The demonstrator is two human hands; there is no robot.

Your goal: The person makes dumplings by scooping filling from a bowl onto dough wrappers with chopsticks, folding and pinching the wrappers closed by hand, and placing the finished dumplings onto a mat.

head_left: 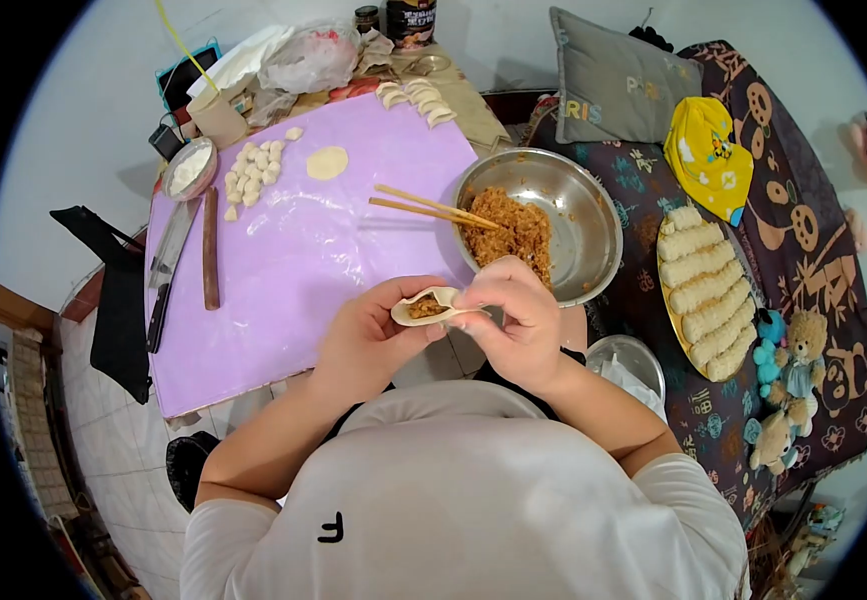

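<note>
A half-folded dumpling [425,307] is held up between my two hands, its meat filling showing through the open left part. My left hand [365,328] cups its left end between thumb and fingers. At its right end, the thumb and fingertips of my right hand [519,322] pinch the dough edges together. Just beyond my hands stands a steel bowl [588,220] of minced filling [515,232], with chopsticks [423,206] leaning in it. On the purple mat [283,300] lie a flat round wrapper [327,163], several small dough pieces [251,175] and a rolling pin [211,250].
A knife [161,310] and a bowl of flour [191,172] sit at the mat's left edge. Folded dumplings [418,100] line its far corner. To the right, a cloth-covered surface bears rows of dumplings [705,285], a yellow cloth item [703,160], a cushion [613,80] and plush toys [803,345].
</note>
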